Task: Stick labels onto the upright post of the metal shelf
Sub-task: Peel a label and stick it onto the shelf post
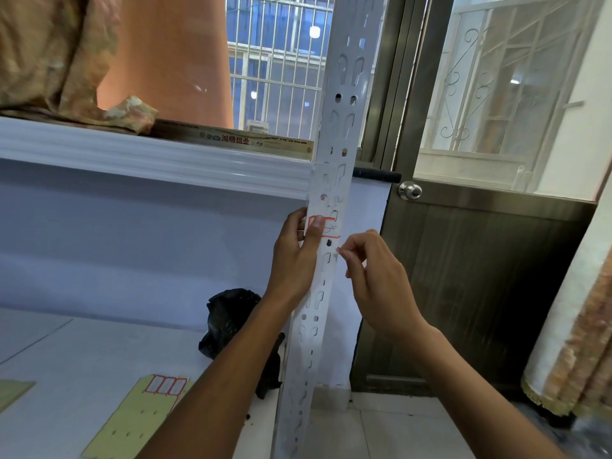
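The white perforated upright post of the metal shelf runs from top to bottom through the middle of the view. A red-bordered white label lies on the post just below the upper shelf beam. My left hand is wrapped round the post's left edge, its thumb pressing on the label's left part. My right hand hovers just right of the post, thumb and forefinger pinched together near the label's lower right corner; whether they hold anything I cannot tell. A yellow-green label sheet with three red-bordered labels lies on the lower shelf.
The white upper shelf beam carries crumpled cloth and a long printed box. A black plastic bag sits on the lower shelf beside the post. A brown metal door with a round knob stands at the right, a curtain at the far right.
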